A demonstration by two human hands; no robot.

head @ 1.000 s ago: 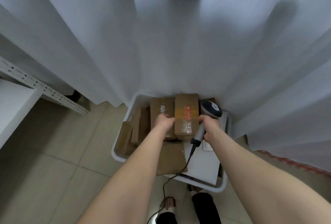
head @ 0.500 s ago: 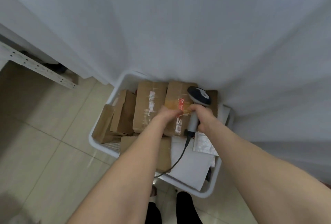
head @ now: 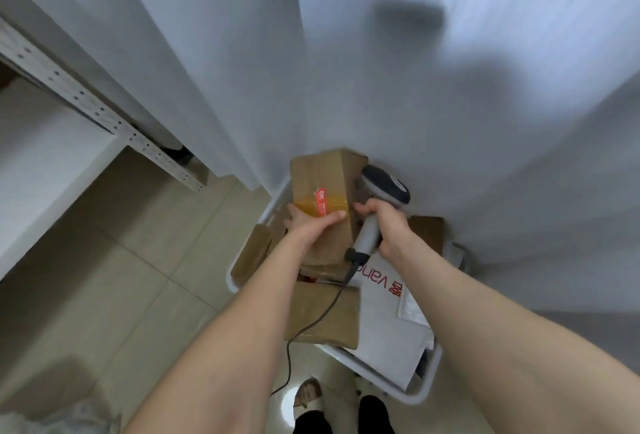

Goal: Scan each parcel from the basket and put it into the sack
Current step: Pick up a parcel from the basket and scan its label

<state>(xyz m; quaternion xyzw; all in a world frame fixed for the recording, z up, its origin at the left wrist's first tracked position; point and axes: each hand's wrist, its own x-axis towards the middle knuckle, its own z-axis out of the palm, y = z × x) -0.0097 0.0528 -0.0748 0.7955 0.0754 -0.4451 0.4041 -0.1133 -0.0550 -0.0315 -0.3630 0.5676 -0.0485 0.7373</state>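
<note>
One brown cardboard parcel [head: 318,173], gripped by left hand [head: 308,229], sits just beside right hand [head: 389,225] clasping one grey handheld scanner [head: 384,184].

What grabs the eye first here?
The box that the left hand holds above the basket, centre frame. Just right of it, the right hand grips the scanner. A white curtain fills the upper half.

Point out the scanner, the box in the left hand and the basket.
scanner [head: 384,184], head view, on its rounded head.
cardboard box [head: 320,175], head view, on its taped upper face.
basket [head: 420,397], head view, on its near white rim.
</note>
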